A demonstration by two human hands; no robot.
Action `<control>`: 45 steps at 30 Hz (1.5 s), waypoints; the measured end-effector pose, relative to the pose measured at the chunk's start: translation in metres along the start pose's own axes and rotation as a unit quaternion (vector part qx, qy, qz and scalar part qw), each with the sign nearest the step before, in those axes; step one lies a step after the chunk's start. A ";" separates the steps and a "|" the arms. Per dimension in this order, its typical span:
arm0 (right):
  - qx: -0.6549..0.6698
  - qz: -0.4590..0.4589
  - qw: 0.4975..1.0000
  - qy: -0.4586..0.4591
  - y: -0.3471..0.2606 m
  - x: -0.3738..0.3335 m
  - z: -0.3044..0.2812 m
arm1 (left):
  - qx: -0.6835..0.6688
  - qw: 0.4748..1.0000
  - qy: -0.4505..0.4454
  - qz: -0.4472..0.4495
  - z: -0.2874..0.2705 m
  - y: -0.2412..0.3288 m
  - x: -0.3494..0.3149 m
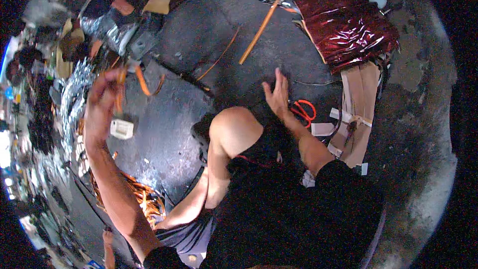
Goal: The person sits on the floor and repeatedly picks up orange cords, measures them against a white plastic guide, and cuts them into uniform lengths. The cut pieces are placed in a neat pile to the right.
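Note:
My left hand [105, 88] is raised at the left, its fingers closed on an orange strip [120, 100] whose end hangs below them; motion blurs it a little. Another orange strip, curled [143, 80], is just to the right of that hand. My right hand [279, 93] is over the dark floor with its fingers stretched out and nothing in them. Close to its wrist lie red-orange loops [304, 111] that look like scissor handles; the blades are hidden. A long, straight orange strip [260, 31] lies beyond my right hand, and a thin, bent one [219, 54] lies left of it.
A shiny dark-red sheet [348, 27] lies at the far right, above flattened brown cardboard [359, 92]. A small white box [121, 129] sits near my left forearm. Orange strips are piled [147, 201] beside my leg. Mixed scraps and crumpled silvery wrap [74, 97] cover the left side.

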State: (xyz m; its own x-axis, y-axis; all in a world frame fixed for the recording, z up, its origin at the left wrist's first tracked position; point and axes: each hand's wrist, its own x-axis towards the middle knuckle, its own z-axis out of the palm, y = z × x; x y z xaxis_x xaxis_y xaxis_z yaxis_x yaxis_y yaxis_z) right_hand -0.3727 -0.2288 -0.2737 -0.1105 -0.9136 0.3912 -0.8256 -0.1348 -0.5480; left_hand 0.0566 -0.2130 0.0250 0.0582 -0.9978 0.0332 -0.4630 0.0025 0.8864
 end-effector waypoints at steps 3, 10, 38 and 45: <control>0.003 -0.025 1.000 -0.010 -0.005 0.002 0.000 | -0.135 0.990 -0.035 -0.002 0.049 0.044 0.105; -0.011 -0.052 0.999 0.001 -0.004 0.007 0.001 | -0.306 0.941 -0.139 0.043 0.161 0.130 0.256; -0.033 -0.015 0.999 0.017 0.003 0.007 0.008 | 0.082 0.987 -0.111 -0.082 0.233 -0.143 0.075; -0.043 -0.003 0.999 -0.021 -0.017 0.015 -0.003 | -0.118 0.982 0.093 -0.118 0.132 -0.196 -0.095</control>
State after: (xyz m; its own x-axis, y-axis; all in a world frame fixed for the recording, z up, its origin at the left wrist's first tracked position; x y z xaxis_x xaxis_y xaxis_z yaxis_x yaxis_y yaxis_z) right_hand -0.3619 -0.2389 -0.2563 -0.0833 -0.9285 0.3618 -0.8710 -0.1085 -0.4791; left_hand 0.0253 -0.1276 -0.2130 0.3107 -0.9427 -0.1217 -0.2013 -0.1903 0.9609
